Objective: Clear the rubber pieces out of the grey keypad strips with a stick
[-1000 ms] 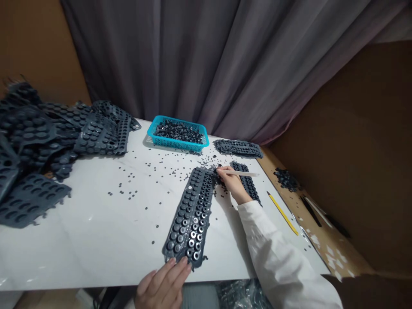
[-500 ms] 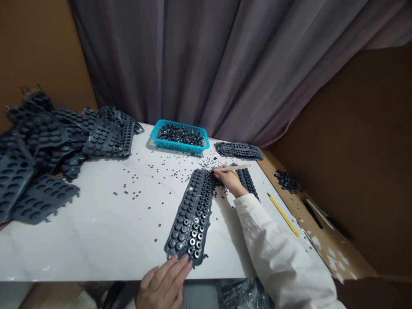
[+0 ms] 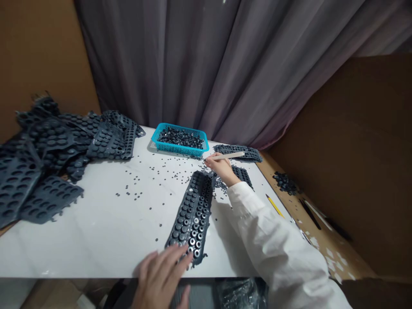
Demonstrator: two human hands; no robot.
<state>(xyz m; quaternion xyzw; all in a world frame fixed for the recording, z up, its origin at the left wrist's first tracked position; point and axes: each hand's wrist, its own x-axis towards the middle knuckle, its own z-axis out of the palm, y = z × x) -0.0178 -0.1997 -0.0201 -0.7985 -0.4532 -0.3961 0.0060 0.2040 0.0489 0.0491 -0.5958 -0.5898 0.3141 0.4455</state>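
A long dark grey rubber sheet [image 3: 193, 206] studded with round rings lies lengthwise on the white table [image 3: 96, 223]. My left hand [image 3: 161, 274] lies flat at the near table edge, fingers spread, fingertips pressing the sheet's near end. My right hand [image 3: 220, 168], in a white sleeve, pinches a thin pale stick [image 3: 227, 156] at the sheet's far end, its tip pointing left towards the blue basket [image 3: 180, 139] filled with small dark rings.
A heap of dark rubber sheets [image 3: 48, 150] covers the table's left side. Several loose rings and bits [image 3: 161, 171] are scattered mid-table. More sheets [image 3: 240, 152] lie behind my right hand. A yellow pencil [image 3: 273, 205] and a ring pile [image 3: 285, 181] sit on the cardboard at right.
My right hand has lifted the stick off the sheet's far end and moved it towards the basket. My left hand has slid forward onto the sheet's near end.
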